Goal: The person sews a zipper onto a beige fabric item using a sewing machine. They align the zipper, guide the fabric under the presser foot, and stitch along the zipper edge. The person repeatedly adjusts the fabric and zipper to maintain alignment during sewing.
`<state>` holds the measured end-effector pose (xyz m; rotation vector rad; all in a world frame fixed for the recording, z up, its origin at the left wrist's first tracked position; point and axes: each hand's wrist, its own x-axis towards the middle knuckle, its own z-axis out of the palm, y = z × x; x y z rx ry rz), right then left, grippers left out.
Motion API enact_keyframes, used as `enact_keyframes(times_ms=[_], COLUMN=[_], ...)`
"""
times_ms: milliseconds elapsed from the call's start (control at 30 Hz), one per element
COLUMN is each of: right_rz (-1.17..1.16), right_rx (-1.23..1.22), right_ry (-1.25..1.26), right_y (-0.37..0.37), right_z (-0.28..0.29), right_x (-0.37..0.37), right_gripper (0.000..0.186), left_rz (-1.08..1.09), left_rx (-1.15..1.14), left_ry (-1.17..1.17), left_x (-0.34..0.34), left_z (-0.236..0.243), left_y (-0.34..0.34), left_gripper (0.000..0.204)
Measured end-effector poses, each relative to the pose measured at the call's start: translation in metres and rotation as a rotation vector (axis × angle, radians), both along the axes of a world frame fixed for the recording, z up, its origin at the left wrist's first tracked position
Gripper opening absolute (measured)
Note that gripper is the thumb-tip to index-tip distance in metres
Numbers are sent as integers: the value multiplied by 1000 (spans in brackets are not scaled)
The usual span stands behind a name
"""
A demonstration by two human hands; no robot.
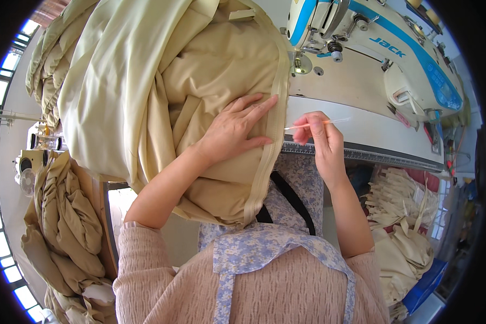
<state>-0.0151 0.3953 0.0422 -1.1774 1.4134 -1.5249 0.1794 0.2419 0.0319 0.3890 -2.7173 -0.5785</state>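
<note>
Left hand (237,129) lies flat, fingers spread, pressing the cream quilted fabric (162,97) at frame centre, fingertips right by its zipper tape edge (275,116). Right hand (321,141), just right of it, pinches a thin clear stick tool (316,124), tip pointing at the zipper. Fabric bulk fills upper left, draped over the desk (362,127). Sewing machine (383,48) upper right.
</note>
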Motion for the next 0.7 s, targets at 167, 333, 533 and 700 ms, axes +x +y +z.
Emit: enact_keyframes(times_ms=[167, 333, 533, 700], right_rz=[1, -13, -31, -24], right_rx=[-14, 2, -2, -8], right_ry=[105, 248, 339, 413], right_y=[-31, -44, -45, -46], right_z=[-20, -29, -32, -32], right_x=[10, 13, 14, 15], right_gripper=[24, 23, 20, 18], left_rz=[0, -4, -6, -6], left_rx=[60, 64, 50, 32], left_ry=[28, 46, 61, 53], left_x=[0, -1, -2, 0], left_z=[-2, -4, -5, -5], left_y=[-2, -3, -3, -3], left_gripper=[90, 90, 91, 93])
